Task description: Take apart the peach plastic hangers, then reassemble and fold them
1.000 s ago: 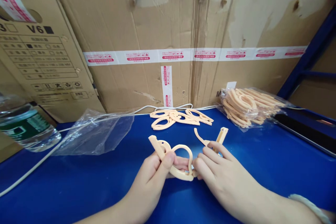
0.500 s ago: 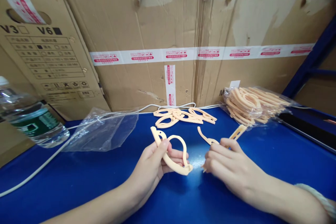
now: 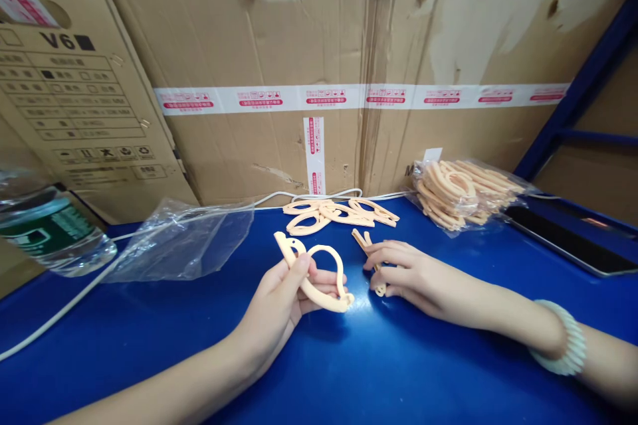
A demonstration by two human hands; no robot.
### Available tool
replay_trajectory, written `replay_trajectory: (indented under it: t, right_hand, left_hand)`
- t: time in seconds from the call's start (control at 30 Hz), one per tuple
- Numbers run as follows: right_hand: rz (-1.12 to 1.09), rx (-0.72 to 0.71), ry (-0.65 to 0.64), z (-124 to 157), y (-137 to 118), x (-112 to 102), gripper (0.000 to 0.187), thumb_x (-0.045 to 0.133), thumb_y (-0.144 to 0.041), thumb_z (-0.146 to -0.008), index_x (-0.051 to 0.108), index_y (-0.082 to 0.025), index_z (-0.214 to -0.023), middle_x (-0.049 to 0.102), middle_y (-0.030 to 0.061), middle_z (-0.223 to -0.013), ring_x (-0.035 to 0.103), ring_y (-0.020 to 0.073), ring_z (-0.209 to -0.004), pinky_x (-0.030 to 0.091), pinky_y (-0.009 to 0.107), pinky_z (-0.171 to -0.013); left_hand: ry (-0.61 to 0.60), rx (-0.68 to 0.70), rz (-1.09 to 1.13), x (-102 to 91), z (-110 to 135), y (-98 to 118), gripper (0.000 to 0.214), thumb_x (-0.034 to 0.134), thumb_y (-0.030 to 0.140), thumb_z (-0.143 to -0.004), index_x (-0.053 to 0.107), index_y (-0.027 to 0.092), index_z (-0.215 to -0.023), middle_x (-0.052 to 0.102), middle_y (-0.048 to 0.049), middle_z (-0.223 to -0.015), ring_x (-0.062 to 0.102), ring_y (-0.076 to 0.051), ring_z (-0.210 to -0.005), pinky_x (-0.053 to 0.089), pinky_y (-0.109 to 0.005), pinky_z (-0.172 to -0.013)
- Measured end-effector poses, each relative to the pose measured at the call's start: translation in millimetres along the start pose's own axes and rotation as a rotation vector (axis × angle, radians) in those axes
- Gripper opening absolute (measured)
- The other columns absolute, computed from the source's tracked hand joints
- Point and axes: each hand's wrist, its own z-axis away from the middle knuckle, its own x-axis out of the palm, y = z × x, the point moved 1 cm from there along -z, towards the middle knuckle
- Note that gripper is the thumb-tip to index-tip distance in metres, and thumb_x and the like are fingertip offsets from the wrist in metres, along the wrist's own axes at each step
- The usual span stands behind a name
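My left hand (image 3: 282,299) grips a beige plastic hanger piece (image 3: 326,301), thumb on top and fingers behind it. The piece has a curved arm, a small hole near its upper end and a rounded loop on its right. To the right, my right hand (image 3: 416,273) is closed over more beige hanger parts (image 3: 359,238) at the blue tabletop. Two ends stick out above its fingers and a small rounded end shows below; the middle is hidden. Behind both hands lies a loose group of beige hanger pieces (image 3: 343,214).
A clear bag of beige pieces (image 3: 461,189) sits at the back right, beside a dark phone-like slab (image 3: 573,242). At left are a water bottle (image 3: 54,232), an empty plastic bag (image 3: 184,246) and a white cable (image 3: 54,314). Cardboard boxes (image 3: 239,153) stand behind the blue table (image 3: 319,372).
My right hand has turned, and the parts in it now point up and left, together. The left hand keeps its hold. The whole view has shifted slightly.
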Motion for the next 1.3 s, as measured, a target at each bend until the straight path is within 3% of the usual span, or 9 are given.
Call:
replay_trajectory:
  t: [0.1,0.23,0.37,0.47,0.67,0.83,1.03,1.17,1.3]
  right_hand:
    - [-0.053,0.037,-0.016,3,0,-6,0.020,0.047,-0.022,-0.099,0.061,-0.021,-0.113,0.057,0.0102,-0.128,0.045,0.0217,-0.130,0.036,0.040,-0.111]
    - [-0.101,0.160,-0.036,9,5,-21,0.042,0.061,-0.024,-0.092,0.052,-0.022,-0.132,0.052,0.0119,-0.135,0.048,0.0247,-0.126,0.041,0.042,-0.107]
    - [-0.164,0.213,-0.113,11,12,-29,0.028,0.062,-0.019,-0.089,0.061,-0.020,-0.117,0.062,0.0080,-0.112,0.060,0.0220,-0.103,0.049,0.038,-0.092]
    - [-0.177,0.234,-0.097,12,19,-28,0.018,0.058,-0.019,-0.092,0.064,-0.018,-0.109,0.062,0.0085,-0.108,0.062,0.0203,-0.097,0.051,0.035,-0.086]
    - [-0.172,0.271,-0.049,14,29,-24,0.022,0.063,-0.028,-0.091,0.063,-0.017,-0.111,0.061,0.0085,-0.107,0.064,0.0197,-0.091,0.053,0.034,-0.082]
    - [-0.108,0.166,0.006,8,5,-21,0.031,0.060,-0.033,-0.094,0.059,-0.019,-0.122,0.057,0.0114,-0.124,0.054,0.0228,-0.115,0.044,0.038,-0.100]
    - [-0.124,0.007,-0.060,3,-6,-14,0.015,0.052,-0.025,-0.098,0.064,-0.019,-0.104,0.064,0.0093,-0.112,0.055,0.0209,-0.113,0.043,0.038,-0.102]
    - [-0.065,0.011,0.095,6,-7,-14,0.024,0.054,-0.023,-0.096,0.060,-0.019,-0.119,0.057,0.0131,-0.127,0.052,0.0224,-0.122,0.044,0.039,-0.103]
    - [0.083,-0.109,0.305,3,-37,-9,0.035,0.047,-0.014,-0.097,0.051,-0.016,-0.132,0.059,0.0149,-0.132,0.052,0.0233,-0.121,0.045,0.042,-0.100]
  left_hand:
    - [0.016,-0.011,0.005,0.3,1,0,0.034,0.075,0.042,-0.079,0.056,0.014,-0.078,0.078,-0.0130,-0.077,0.075,-0.022,-0.070,0.059,-0.031,-0.071]
    - [0.023,-0.008,-0.001,0.4,3,1,0.031,0.074,0.039,-0.081,0.055,0.015,-0.079,0.078,-0.0132,-0.078,0.075,-0.022,-0.071,0.059,-0.031,-0.070]
    - [0.016,-0.004,-0.011,0.5,2,1,0.033,0.075,0.041,-0.079,0.055,0.015,-0.079,0.078,-0.0140,-0.079,0.076,-0.024,-0.073,0.059,-0.032,-0.070]
    - [0.012,-0.001,-0.015,0.2,1,1,0.035,0.077,0.043,-0.077,0.056,0.014,-0.078,0.078,-0.0143,-0.080,0.075,-0.024,-0.072,0.059,-0.032,-0.070]
    - [0.014,-0.011,-0.029,1.2,3,2,0.038,0.079,0.045,-0.074,0.057,0.015,-0.079,0.078,-0.0136,-0.079,0.075,-0.025,-0.074,0.059,-0.032,-0.071]
    - [0.022,-0.029,-0.040,2.5,4,3,0.041,0.080,0.048,-0.072,0.056,0.015,-0.077,0.077,-0.0127,-0.078,0.074,-0.024,-0.072,0.058,-0.032,-0.071]
    - [-0.009,-0.046,-0.046,4.3,4,5,0.032,0.075,0.041,-0.078,0.056,0.015,-0.076,0.075,-0.0095,-0.074,0.071,-0.020,-0.068,0.057,-0.031,-0.072]
    - [-0.070,-0.040,-0.074,3.3,5,6,0.023,0.068,0.035,-0.083,0.055,0.015,-0.081,0.076,-0.0111,-0.080,0.072,-0.023,-0.074,0.057,-0.036,-0.077]
    - [-0.163,0.005,-0.158,0.3,9,0,0.017,0.066,0.025,-0.083,0.059,0.015,-0.095,0.074,-0.0091,-0.092,0.071,-0.023,-0.085,0.056,-0.034,-0.080]
